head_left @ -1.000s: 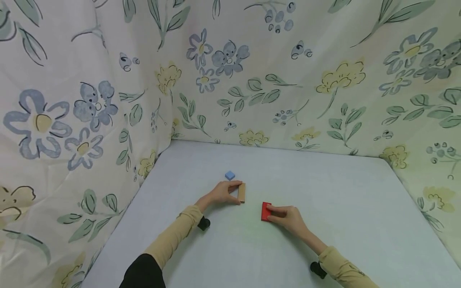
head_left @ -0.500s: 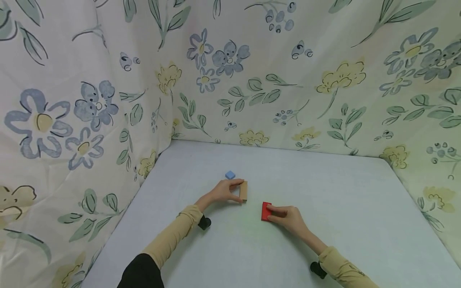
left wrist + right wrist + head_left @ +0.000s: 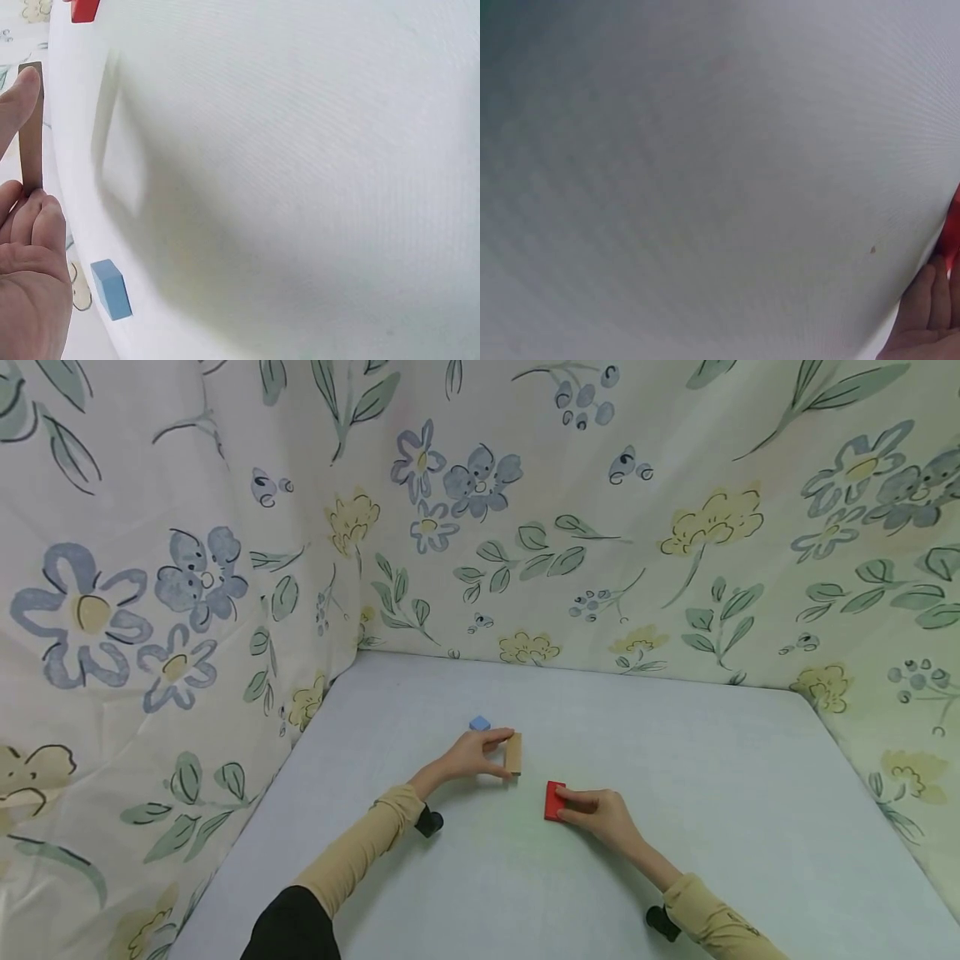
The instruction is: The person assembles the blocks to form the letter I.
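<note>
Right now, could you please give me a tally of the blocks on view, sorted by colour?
Red block: 1
Tan block: 1
Blue block: 1
Total: 3

head: well back, facing forward and down over tabletop [image 3: 712, 777]
left wrist: close, left hand [image 3: 34, 274] at left edge
right wrist: close, mostly tabletop
head/left wrist overlap: wooden block [image 3: 513, 755], blue block [image 3: 112, 291]
all three: red block [image 3: 553, 800]
</note>
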The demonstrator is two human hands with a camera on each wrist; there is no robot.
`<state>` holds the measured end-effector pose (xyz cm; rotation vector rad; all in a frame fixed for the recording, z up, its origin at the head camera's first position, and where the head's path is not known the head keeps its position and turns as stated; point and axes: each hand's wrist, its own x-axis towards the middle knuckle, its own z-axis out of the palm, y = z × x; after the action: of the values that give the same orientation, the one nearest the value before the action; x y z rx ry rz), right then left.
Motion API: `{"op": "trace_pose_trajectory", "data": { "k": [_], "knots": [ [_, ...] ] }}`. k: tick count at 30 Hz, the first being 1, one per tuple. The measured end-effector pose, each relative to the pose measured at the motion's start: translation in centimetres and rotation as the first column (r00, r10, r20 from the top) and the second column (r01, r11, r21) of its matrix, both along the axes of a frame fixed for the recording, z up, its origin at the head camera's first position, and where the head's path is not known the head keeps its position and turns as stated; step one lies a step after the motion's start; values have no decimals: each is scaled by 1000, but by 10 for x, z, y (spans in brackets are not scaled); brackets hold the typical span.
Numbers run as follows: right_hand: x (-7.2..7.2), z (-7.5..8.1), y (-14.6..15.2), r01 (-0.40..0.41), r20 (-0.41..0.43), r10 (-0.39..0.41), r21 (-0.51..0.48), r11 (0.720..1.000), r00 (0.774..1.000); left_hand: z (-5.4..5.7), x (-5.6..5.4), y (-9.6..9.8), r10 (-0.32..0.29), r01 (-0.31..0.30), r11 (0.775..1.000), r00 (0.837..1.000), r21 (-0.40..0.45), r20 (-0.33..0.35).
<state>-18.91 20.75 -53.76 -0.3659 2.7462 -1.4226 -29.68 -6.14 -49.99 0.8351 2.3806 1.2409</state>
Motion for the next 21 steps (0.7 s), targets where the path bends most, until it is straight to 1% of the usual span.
{"op": "trace_pose_trajectory", "data": {
  "k": [6,11,17,21],
  "knots": [
    [0,0,0,2,2,-2,6,1000,1000,4,1,4,2,-3,1000,1000,18,19],
    [-1,0,-1,3,5,-3,9,1000,1000,3,1,7,3,-4,1000,1000,30,23],
    [-1,-1,-1,3,-7,-3,12,1000,1000,4,3,12,8,-10,999,999,53,32],
    [-1,-1,-1,3,-13,-3,9,1000,1000,4,4,15,12,-13,998,1000,56,21]
  ]
}}
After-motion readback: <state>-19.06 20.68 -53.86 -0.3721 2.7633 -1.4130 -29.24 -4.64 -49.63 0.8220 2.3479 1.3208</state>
